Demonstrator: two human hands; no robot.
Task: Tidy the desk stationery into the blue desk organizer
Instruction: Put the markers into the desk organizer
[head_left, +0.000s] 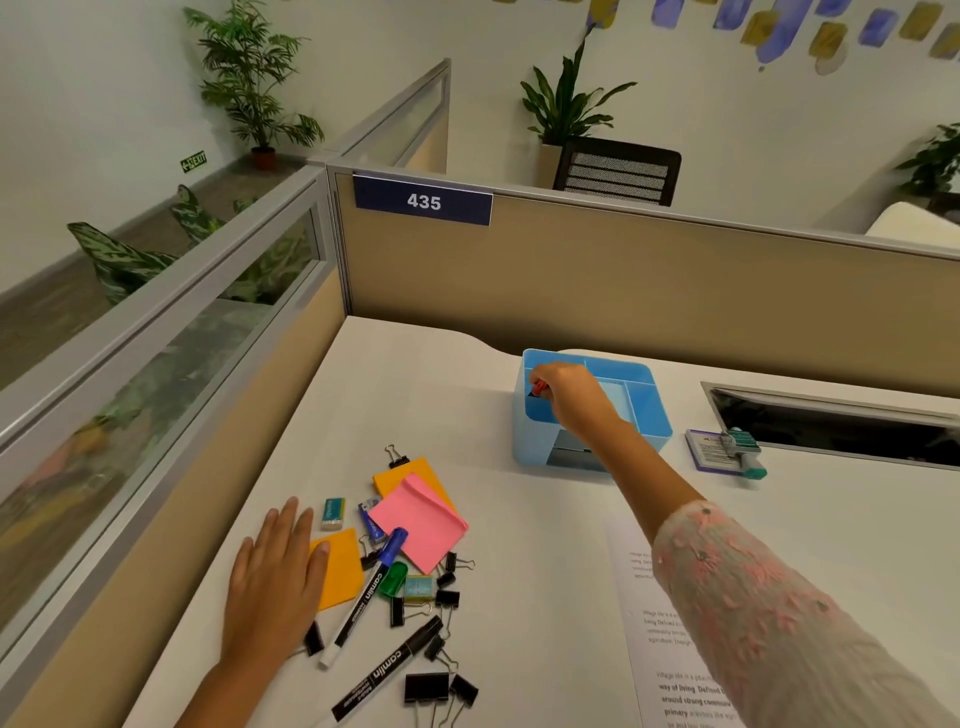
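Fingers of the right hand (569, 397) curled around a small red-and-black item (537, 388) over the left rear compartment of the blue desk organizer (641, 410); only its tip showed past the knuckles, so what it was could not be told. That hand and forearm hid much of the organizer's inside and part of its front drawer opening. The left hand (275, 582) lay flat on the desk (545, 519), fingers straight and close together, fingertips resting on an orange sticky pad (340, 569). Beside it sat the loose pile: a pink sticky pad (421, 519) over another orange pad (410, 475), a blue-capped marker (363, 597), a black marker (389, 670) cut off near the bottom edge, an eraser (332, 513) and scattered black binder clips (431, 688). A small green thing (393, 578) under the markers was too blurred to name. Right of the organizer lay a stapler (745, 452) on a purple-edged box (709, 451). A printed sheet (660, 639) was partly covered by the sleeve (769, 613).
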